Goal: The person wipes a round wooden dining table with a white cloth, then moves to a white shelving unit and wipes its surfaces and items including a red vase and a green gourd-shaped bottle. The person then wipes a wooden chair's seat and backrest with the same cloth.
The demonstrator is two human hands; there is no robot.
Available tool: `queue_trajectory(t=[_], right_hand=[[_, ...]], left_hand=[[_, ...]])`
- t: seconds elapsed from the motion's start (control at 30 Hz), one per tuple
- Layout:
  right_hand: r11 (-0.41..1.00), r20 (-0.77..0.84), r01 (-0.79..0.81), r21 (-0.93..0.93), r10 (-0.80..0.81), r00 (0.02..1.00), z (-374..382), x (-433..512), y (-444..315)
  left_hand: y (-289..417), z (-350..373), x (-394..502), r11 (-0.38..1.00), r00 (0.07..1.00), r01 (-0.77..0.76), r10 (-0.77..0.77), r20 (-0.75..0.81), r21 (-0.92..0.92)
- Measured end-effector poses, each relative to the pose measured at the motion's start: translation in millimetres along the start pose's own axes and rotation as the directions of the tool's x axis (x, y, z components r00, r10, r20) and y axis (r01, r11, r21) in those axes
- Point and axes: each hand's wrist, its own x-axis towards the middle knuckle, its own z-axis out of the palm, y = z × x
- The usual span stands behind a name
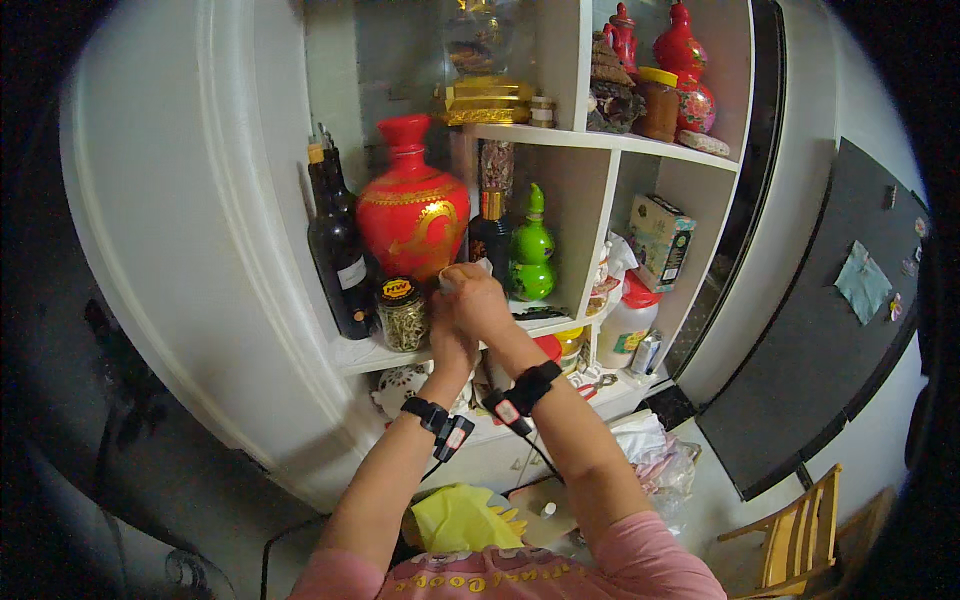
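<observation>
Both of my hands meet in front of the shelf, just below the red vase [412, 214] with gold decoration. My right hand [475, 301] is curled around something small and whitish at its fingertips, too covered to name. Partly hidden behind it, my left hand [448, 341] reaches up to the same spot; its fingers cannot be seen well. Left of the hands stands a glass jar [403, 326] of dried greenish pieces with a black and yellow lid. Dark glass bottles [337, 262] stand behind that jar. To the right are a black bottle [491, 232] with a gold cap and a green gourd-shaped bottle [533, 259].
White shelf dividers [600, 225] frame the compartments. At right are a box [660, 240], a red-lidded plastic jar [628, 330] and red-handled pliers [598, 386]. A yellow cloth [465, 517] lies below, plastic bags [660, 465] sit on the floor, and a wooden chair [799, 536] stands lower right.
</observation>
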Motion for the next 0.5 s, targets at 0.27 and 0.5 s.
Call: queue_trajectory(t=[0.27,0.5], right_hand=[[0.949,-0.061,-0.039,0.313,0.061,0.996,-23.5,5.3,-26.0],[0.998,0.166,0.001,0.055,-0.011,0.986,26.3,27.2,-70.3]], left_hand=[[12.0,4.8,-16.2,0.379,0.946,-0.272,0.273,0.174,0.885],[82.5,7.0,-71.9,-0.418,0.751,-0.122,0.554,0.359,0.900]])
